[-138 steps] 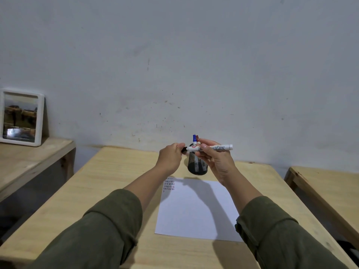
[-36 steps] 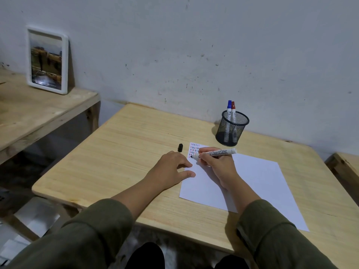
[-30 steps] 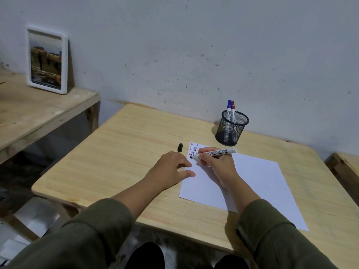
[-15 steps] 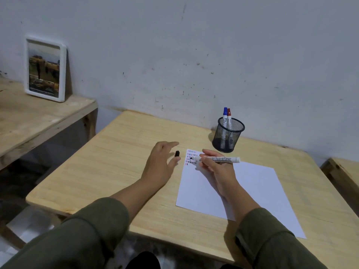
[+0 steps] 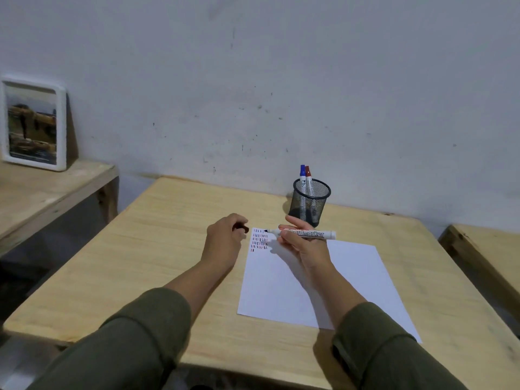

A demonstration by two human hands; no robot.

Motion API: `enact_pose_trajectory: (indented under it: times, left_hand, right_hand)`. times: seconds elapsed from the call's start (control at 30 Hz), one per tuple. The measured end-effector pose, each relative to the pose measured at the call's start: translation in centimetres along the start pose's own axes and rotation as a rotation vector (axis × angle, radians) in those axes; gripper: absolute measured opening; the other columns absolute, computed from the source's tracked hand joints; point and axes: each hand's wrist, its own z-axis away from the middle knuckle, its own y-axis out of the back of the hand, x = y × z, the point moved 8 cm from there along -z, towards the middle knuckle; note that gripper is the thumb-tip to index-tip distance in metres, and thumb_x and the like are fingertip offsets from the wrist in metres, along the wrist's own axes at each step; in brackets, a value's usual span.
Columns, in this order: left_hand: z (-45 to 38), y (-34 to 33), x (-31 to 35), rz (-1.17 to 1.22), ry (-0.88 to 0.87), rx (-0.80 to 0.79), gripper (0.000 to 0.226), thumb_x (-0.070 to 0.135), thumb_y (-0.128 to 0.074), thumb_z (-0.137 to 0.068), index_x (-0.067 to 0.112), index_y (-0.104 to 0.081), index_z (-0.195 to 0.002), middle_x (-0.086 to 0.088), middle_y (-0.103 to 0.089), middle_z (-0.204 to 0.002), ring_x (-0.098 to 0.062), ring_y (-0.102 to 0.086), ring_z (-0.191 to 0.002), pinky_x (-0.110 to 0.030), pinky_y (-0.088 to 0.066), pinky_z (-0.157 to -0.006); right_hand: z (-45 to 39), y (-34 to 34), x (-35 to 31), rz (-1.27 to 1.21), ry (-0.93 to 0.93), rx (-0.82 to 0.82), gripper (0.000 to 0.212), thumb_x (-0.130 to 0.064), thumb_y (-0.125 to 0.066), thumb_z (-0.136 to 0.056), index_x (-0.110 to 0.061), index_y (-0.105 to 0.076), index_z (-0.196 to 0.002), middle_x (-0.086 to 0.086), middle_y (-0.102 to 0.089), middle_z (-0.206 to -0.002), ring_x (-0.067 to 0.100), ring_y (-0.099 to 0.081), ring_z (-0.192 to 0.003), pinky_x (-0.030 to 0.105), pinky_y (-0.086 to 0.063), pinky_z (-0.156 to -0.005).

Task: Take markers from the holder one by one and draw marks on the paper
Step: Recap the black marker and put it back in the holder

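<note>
My right hand point(image 5: 302, 243) holds an uncapped white marker point(image 5: 309, 234) level above the paper, its black tip pointing left. My left hand point(image 5: 225, 240) is closed around the small black cap point(image 5: 244, 228), just left of the tip. The white paper point(image 5: 351, 277) lies on the wooden table point(image 5: 157, 249) and carries rows of short red, blue and black marks point(image 5: 259, 240) in its top-left corner. Behind the paper stands a black mesh holder point(image 5: 309, 202) with a blue-capped marker point(image 5: 302, 175) and a red-capped marker point(image 5: 308, 177) upright in it.
A white-framed picture point(image 5: 33, 123) leans against the wall on a lower wooden bench point(image 5: 42, 192) at the left. Another wooden bench point(image 5: 486, 254) stands at the right edge. The grey wall rises just behind the table.
My left hand reached to the black cap on the table and picked it up. My right hand lifted the marker off the paper and turned it level. The camera tilted slightly.
</note>
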Motion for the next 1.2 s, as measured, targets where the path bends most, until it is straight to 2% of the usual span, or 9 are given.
enact_pose_trajectory:
  times: [0.1, 0.2, 0.4, 0.5, 0.6, 0.73, 0.83, 1.1, 1.2]
  left_hand:
    - [0.1, 0.6, 2.3, 0.183, -0.006, 0.044, 0.039, -0.006, -0.050, -0.087, 0.021, -0.058, -0.114, -0.001, -0.066, -0.094, -0.014, -0.060, -0.079, -0.006, -0.048, -0.055]
    - [0.0, 1.1, 4.7, 0.235, -0.043, 0.087, 0.039, -0.001, -0.053, -0.088, 0.025, -0.056, -0.117, 0.004, -0.068, -0.095, -0.014, -0.056, -0.079, -0.001, -0.040, -0.047]
    - [-0.1, 0.9, 7.4, 0.239, -0.094, 0.069, 0.031, 0.006, -0.058, -0.087, 0.024, -0.059, -0.112, 0.007, -0.070, -0.095, -0.003, -0.060, -0.089, 0.007, -0.035, -0.065]
    - [0.1, 0.9, 8.6, 0.253, -0.117, 0.063, 0.029, 0.008, -0.058, -0.087, 0.024, -0.059, -0.111, 0.008, -0.071, -0.094, 0.005, -0.058, -0.088, 0.008, -0.034, -0.066]
    - [0.3, 0.8, 9.5, 0.266, -0.131, 0.056, 0.028, 0.009, -0.058, -0.087, 0.024, -0.059, -0.111, 0.008, -0.071, -0.095, 0.001, -0.059, -0.089, 0.009, -0.033, -0.066]
    - [0.4, 0.4, 10.0, 0.279, -0.142, 0.036, 0.028, 0.011, -0.058, -0.088, 0.025, -0.058, -0.111, 0.007, -0.071, -0.100, -0.005, -0.061, -0.095, 0.002, -0.038, -0.070]
    - [0.5, 0.0, 10.3, 0.310, -0.139, 0.009, 0.027, 0.013, -0.057, -0.089, 0.026, -0.058, -0.112, 0.005, -0.071, -0.104, -0.008, -0.061, -0.098, -0.009, -0.039, -0.074]
    - [0.7, -0.7, 10.5, 0.381, -0.095, -0.054, 0.026, 0.014, -0.057, -0.089, 0.026, -0.058, -0.112, 0.005, -0.069, -0.099, -0.010, -0.061, -0.093, -0.016, -0.043, -0.077]
    - [0.6, -1.0, 10.3, 0.432, -0.061, -0.094, 0.022, 0.012, -0.056, -0.090, 0.027, -0.060, -0.105, 0.001, -0.069, -0.098, -0.010, -0.063, -0.091, -0.025, -0.046, -0.085]
  right_hand:
    - [-0.3, 0.1, -2.4, 0.019, 0.062, -0.003, 0.036, 0.008, -0.062, -0.082, -0.003, -0.059, -0.116, 0.010, -0.068, -0.092, 0.011, -0.068, -0.069, 0.020, -0.057, -0.071]
    - [-0.3, -0.2, -4.5, 0.021, 0.102, -0.018, 0.029, 0.008, -0.061, -0.082, -0.007, -0.062, -0.106, 0.010, -0.067, -0.092, 0.012, -0.067, -0.068, 0.021, -0.057, -0.072]
    - [0.5, -1.2, -7.3, -0.009, 0.147, -0.052, 0.028, 0.007, -0.062, -0.082, -0.011, -0.063, -0.103, 0.009, -0.068, -0.093, 0.014, -0.069, -0.073, 0.023, -0.057, -0.079]
    - [0.9, -1.6, -8.3, -0.002, 0.152, -0.061, 0.027, 0.004, -0.063, -0.083, -0.013, -0.064, -0.104, 0.007, -0.069, -0.094, 0.015, -0.069, -0.078, 0.029, -0.054, -0.088]
    - [1.0, -1.7, -9.1, -0.019, 0.169, -0.074, 0.031, 0.005, -0.062, -0.083, -0.009, -0.062, -0.111, 0.009, -0.069, -0.098, 0.019, -0.068, -0.081, 0.028, -0.055, -0.088]
    - [1.2, -1.5, -9.7, -0.013, 0.184, -0.079, 0.036, 0.005, -0.061, -0.084, -0.005, -0.058, -0.119, 0.010, -0.068, -0.099, 0.018, -0.068, -0.078, 0.023, -0.057, -0.077]
    - [1.3, -1.3, -9.8, -0.018, 0.180, -0.082, 0.035, 0.004, -0.062, -0.084, -0.005, -0.059, -0.118, 0.012, -0.068, -0.102, 0.018, -0.068, -0.079, 0.023, -0.056, -0.076]
    - [1.4, -1.3, -10.5, -0.030, 0.177, -0.089, 0.034, 0.005, -0.062, -0.083, -0.004, -0.060, -0.116, 0.013, -0.069, -0.102, 0.015, -0.069, -0.073, 0.022, -0.056, -0.074]
    - [1.3, -1.5, -10.7, -0.035, 0.173, -0.102, 0.032, 0.005, -0.061, -0.084, -0.005, -0.060, -0.114, 0.015, -0.067, -0.104, 0.015, -0.069, -0.070, 0.023, -0.057, -0.074]
